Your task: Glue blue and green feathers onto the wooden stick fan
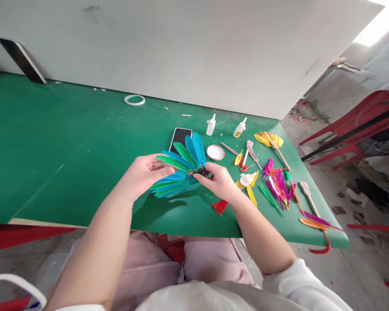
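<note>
A fan of blue and green feathers (pixel 194 151) is held above the green table, spread in a half circle. My right hand (pixel 218 179) pinches it at the base, where the feather stems meet. On the left side of the fan, my left hand (pixel 151 172) has thumb and fingers closed around the outer feathers; its fingertips are partly hidden behind them. A red tassel (pixel 220 207) shows just below my right wrist. Beside that wrist lies a small glue bottle (pixel 246 180) with a white cap.
Behind the fan are a phone (pixel 180 138), a round dish (pixel 215 152) of white stuff and two upright glue bottles (pixel 211 125). To the right lie a yellow feather fan (pixel 270 140), loose magenta feathers (pixel 280 188) and wooden handles (pixel 310 199). A tape roll (pixel 135 100) sits further back.
</note>
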The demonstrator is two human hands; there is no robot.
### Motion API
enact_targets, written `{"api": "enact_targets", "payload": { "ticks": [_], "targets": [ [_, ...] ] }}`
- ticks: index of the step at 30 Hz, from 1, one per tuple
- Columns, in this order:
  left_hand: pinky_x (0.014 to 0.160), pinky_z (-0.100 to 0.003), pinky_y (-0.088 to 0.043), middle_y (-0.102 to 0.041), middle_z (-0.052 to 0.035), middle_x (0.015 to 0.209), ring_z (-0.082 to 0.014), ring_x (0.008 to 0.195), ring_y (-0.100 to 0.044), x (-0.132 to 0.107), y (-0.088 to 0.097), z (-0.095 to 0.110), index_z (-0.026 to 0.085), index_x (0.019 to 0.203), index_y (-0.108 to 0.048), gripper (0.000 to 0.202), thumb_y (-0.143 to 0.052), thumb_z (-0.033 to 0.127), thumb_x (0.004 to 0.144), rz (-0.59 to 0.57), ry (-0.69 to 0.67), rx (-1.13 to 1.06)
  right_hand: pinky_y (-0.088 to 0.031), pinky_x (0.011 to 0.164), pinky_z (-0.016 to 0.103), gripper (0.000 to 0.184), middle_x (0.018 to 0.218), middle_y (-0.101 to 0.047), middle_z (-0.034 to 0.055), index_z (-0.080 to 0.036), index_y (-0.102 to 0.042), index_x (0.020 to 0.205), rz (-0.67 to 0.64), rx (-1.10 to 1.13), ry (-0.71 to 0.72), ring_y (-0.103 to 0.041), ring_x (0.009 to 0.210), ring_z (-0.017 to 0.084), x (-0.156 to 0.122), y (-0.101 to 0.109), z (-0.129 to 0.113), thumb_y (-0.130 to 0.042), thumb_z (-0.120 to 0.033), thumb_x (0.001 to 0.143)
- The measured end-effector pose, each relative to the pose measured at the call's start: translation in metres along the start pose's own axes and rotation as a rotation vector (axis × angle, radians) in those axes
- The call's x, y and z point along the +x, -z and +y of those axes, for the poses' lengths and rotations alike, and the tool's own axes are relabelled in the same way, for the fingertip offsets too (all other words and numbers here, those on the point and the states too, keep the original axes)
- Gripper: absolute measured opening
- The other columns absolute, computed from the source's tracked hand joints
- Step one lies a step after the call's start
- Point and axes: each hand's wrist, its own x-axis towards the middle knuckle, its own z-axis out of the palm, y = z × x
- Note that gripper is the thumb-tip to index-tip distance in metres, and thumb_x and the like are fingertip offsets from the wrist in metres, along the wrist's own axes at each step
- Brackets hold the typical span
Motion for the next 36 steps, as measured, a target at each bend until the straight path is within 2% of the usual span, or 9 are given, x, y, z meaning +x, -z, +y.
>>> {"api": "enact_targets", "payload": {
  "ticks": [6,11,18,27,30,32,36],
  "targets": [
    [0.076,-0.035,-0.051,-0.071,-0.0013,0.078,-0.0259,0.081,-0.065,0.0009,-0.0021,-0.0033,0.025,0.072,-0.072,0.028,-0.067,0.05,0.061,-0.004,0.003,0.342,-0.025,0.05,0.021,0.029,0.059,-0.038,-0.0051,-0.019,-0.036,0.062,0.004,-0.06,0.081,-0.034,0.055,0.007,0.0002,-0.0019,0.0,-0.051,-0.036,0.08],
    [0.082,-0.035,-0.05,-0.07,0.0008,0.09,-0.0263,0.092,-0.063,0.0017,-0.0051,-0.007,0.029,0.079,-0.072,0.03,-0.064,0.053,0.063,-0.04,-0.018,0.411,-0.022,0.05,0.022,0.032,0.059,-0.034,-0.0055,-0.019,-0.03,0.061,0.013,-0.05,0.12,-0.032,0.054,0.007,0.0001,-0.0032,0.0009,-0.051,-0.033,0.08],
    [0.081,-0.033,-0.05,-0.071,0.0013,0.087,-0.0245,0.088,-0.064,0.0017,-0.0075,-0.006,0.028,0.076,-0.072,0.029,-0.064,0.052,0.063,-0.023,-0.012,0.447,-0.022,0.05,0.022,0.032,0.059,-0.033,-0.0056,-0.019,-0.029,0.06,0.028,-0.044,0.133,-0.031,0.054,0.007,-0.0006,-0.0042,0.0,-0.052,-0.031,0.079],
    [0.074,-0.032,-0.05,-0.071,-0.0021,0.079,-0.0247,0.078,-0.065,0.0028,-0.0084,-0.0054,0.025,0.072,-0.072,0.026,-0.067,0.048,0.062,-0.013,-0.059,0.382,-0.025,0.052,0.022,0.029,0.06,-0.036,-0.0046,-0.02,-0.033,0.06,0.008,-0.056,0.098,-0.034,0.056,0.008,-0.0007,-0.0032,-0.0014,-0.05,-0.032,0.08],
    [0.069,-0.03,-0.05,-0.071,-0.0034,0.078,-0.0237,0.074,-0.065,0.0015,-0.0084,-0.0043,0.022,0.074,-0.072,0.027,-0.069,0.045,0.061,-0.002,-0.042,0.261,-0.026,0.052,0.022,0.025,0.06,-0.04,-0.004,-0.019,-0.04,0.061,-0.014,-0.059,0.058,-0.036,0.056,0.008,-0.0014,-0.0032,-0.0005,-0.049,-0.034,0.079],
    [0.062,-0.029,-0.049,-0.071,-0.0044,0.074,-0.0231,0.07,-0.064,0.0,-0.0084,-0.0035,0.019,0.073,-0.071,0.03,-0.069,0.046,0.061,0.058,-0.031,0.182,-0.027,0.051,0.022,0.022,0.061,-0.044,-0.0033,-0.018,-0.047,0.065,-0.039,-0.043,0.017,-0.038,0.055,0.009,-0.0015,-0.0032,-0.0004,-0.05,-0.035,0.079],
    [0.056,-0.027,-0.046,-0.07,-0.0043,0.07,-0.0214,0.067,-0.063,-0.0021,-0.0086,-0.0015,0.017,0.071,-0.07,0.032,-0.067,0.048,0.063,0.11,-0.04,0.177,-0.03,0.053,0.023,0.019,0.068,-0.053,-0.0004,-0.017,-0.058,0.077,-0.088,0.012,-0.01,-0.043,0.059,0.01,-0.0011,-0.0023,-0.002,-0.05,-0.035,0.078]
  ]
}}
